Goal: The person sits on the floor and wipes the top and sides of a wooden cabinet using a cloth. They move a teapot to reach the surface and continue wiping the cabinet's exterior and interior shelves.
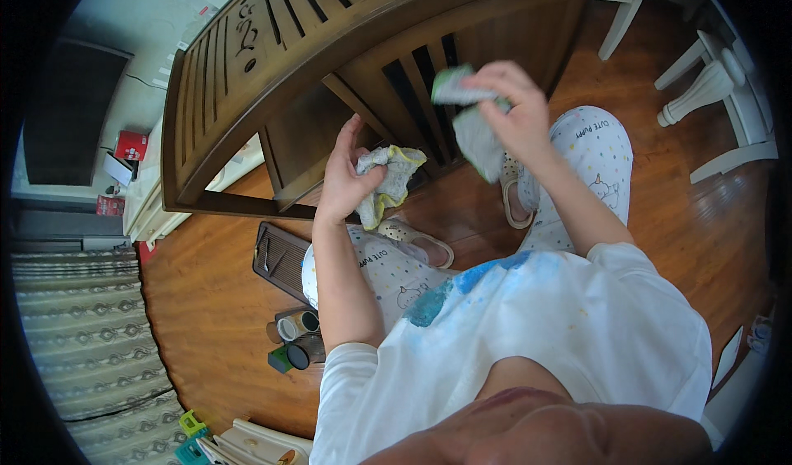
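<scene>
My left hand (346, 180) holds a crumpled grey cloth with yellow edging (396, 177) between thumb and fingers. Its raised fingertips are near the frame of an open compartment in a dark wooden furniture piece (297, 103); whether they touch it I cannot tell. Higher and to the right, my right hand (516, 112) grips a grey cloth with green edging (479, 137), which is blurred and hangs in folds. Behind this cloth is the furniture's slatted front panel (427, 93). The wood has slatted sections and a carved motif.
On the wooden floor (216, 316) at left lie a dark ribbed tray (281, 257) and several canisters (297, 335). White chairs (730, 100) stand at right. A cream cabinet (161, 186) and patterned curtain (93, 335) line the left side. My shoes (421, 242) are below the furniture.
</scene>
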Action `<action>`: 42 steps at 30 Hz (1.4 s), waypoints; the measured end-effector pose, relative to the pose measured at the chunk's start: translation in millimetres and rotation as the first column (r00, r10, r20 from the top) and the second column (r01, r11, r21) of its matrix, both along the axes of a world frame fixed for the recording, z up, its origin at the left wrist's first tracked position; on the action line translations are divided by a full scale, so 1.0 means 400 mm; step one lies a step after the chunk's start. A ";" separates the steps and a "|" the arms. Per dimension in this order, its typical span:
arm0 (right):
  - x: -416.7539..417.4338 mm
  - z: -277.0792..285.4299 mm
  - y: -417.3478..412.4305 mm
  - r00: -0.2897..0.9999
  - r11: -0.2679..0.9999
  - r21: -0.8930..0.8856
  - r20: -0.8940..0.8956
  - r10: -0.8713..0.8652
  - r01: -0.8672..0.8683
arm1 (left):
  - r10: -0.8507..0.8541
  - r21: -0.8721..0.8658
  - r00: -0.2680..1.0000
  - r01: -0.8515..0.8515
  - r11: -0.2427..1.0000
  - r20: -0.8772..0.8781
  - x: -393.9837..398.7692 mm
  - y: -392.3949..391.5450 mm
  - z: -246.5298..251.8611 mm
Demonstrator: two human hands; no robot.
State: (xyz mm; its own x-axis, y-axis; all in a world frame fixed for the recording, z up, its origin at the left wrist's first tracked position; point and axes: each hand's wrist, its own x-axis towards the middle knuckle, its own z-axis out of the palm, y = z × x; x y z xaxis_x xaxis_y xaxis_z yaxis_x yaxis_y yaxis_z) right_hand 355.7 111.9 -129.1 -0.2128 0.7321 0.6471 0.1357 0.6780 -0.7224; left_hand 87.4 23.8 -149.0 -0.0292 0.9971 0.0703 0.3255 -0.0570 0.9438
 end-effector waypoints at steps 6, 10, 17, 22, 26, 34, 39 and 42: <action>-0.022 0.063 0.081 0.953 0.862 0.416 -0.043 -0.299 0.289 | 0.025 -0.034 0.998 -0.023 0.999 0.050 0.013 -0.008 0.016; -0.042 -0.035 0.063 0.945 0.886 0.367 0.052 -0.323 0.283 | 0.014 -0.011 1.000 -0.014 1.000 0.007 0.010 -0.002 0.021; 0.019 -0.179 0.063 0.912 0.954 -0.273 0.347 0.218 -0.124 | 0.026 -0.020 1.000 -0.026 0.999 -0.012 0.012 -0.006 0.030; 0.012 0.021 0.009 0.980 0.975 0.132 -0.118 -0.162 0.177 | 0.014 -0.032 1.000 -0.014 0.999 0.016 0.007 -0.002 0.012; 0.003 0.113 0.035 0.972 0.849 0.477 -0.053 -0.229 0.226 | 0.014 -0.071 0.999 -0.010 0.997 0.050 0.019 -0.012 0.036; 0.114 0.048 0.202 0.872 0.693 0.597 -0.020 -0.489 0.403 | 0.014 -0.062 0.999 -0.012 0.998 0.028 0.017 -0.008 0.024; 0.190 0.066 0.264 0.703 0.545 0.530 -0.146 -0.696 0.650 | 0.014 -0.094 0.999 -0.010 0.996 0.040 0.025 -0.016 0.037; 0.221 0.056 0.296 0.690 0.551 0.471 -0.194 -0.697 0.689 | 0.014 -0.093 0.999 -0.009 0.996 0.051 0.024 -0.017 0.034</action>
